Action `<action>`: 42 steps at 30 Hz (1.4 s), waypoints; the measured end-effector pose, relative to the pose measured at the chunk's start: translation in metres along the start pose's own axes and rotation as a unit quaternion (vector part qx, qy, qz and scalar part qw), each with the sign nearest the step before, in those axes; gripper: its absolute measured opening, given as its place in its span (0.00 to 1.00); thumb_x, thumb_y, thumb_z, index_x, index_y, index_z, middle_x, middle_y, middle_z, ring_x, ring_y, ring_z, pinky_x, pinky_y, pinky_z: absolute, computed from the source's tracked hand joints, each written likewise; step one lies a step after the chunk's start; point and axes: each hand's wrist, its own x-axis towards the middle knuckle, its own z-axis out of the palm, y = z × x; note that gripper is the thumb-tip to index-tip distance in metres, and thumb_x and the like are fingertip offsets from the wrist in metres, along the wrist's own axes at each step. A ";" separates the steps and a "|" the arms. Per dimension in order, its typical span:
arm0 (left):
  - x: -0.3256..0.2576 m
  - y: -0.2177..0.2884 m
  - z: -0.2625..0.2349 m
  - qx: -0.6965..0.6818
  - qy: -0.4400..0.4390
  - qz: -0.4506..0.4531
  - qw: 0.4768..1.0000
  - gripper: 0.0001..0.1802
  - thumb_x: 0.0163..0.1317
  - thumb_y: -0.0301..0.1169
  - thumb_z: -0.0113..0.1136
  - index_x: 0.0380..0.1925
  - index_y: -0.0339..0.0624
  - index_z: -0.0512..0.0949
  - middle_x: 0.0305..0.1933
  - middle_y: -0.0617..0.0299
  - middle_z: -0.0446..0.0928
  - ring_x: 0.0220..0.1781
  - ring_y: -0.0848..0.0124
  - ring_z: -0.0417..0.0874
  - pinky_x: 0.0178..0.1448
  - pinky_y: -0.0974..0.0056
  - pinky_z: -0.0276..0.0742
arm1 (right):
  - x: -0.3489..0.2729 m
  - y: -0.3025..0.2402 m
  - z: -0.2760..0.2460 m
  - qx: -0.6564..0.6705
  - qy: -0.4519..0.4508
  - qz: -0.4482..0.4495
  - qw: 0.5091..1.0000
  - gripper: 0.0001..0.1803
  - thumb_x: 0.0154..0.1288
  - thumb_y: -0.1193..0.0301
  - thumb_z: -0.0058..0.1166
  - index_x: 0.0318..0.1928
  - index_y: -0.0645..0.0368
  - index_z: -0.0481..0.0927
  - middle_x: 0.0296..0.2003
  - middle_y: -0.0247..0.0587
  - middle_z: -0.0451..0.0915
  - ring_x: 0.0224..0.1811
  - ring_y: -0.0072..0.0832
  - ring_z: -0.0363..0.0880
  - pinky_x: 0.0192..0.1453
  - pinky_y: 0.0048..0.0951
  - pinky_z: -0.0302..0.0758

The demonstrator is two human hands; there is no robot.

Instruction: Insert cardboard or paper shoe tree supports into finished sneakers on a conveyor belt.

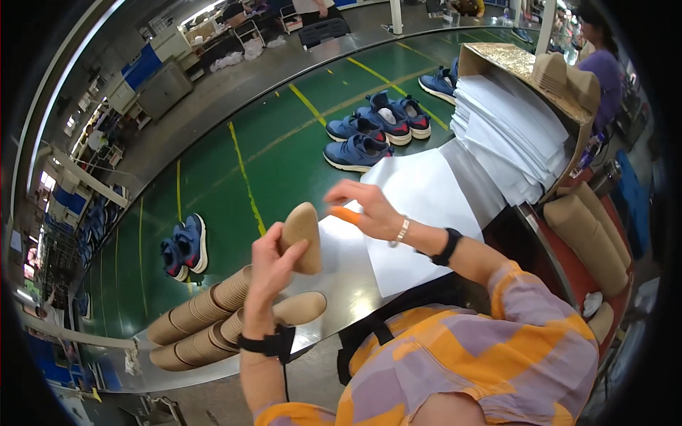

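Note:
My left hand (271,261) grips a tan molded-paper shoe insert (304,234), its thumb across the flat face and its rounded tip upward. Just right of it, my right hand (368,209) hovers with fingers and thumb apart; an orange cover (345,215) sits on one digit. Nothing shows in that hand. Beneath the right hand and forearm, white paper sheets (419,213) lie on the metal ledge (348,266). Nested stacks of similar inserts (202,312) rest beside my left forearm, and a loose insert (301,307) points out from the nearer stack.
Blue shoes (355,150) stand grouped on the green belt (220,184) beyond my hands; another pair (186,245) stands left. A cardboard box (529,64) at right holds stacked white paper (504,128). More inserts (588,231) lie at far right, near a person in purple (604,82).

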 end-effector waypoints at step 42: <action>-0.003 -0.043 0.077 0.081 0.330 0.072 0.938 0.19 0.54 0.21 0.56 0.49 0.33 0.73 0.46 0.54 0.77 0.47 0.66 0.77 0.53 0.61 0.72 | -0.130 0.126 -0.061 0.485 0.126 0.293 0.815 0.10 0.61 0.82 0.51 0.42 0.58 0.77 0.39 0.27 0.78 0.41 0.18 0.76 0.49 0.21 0.73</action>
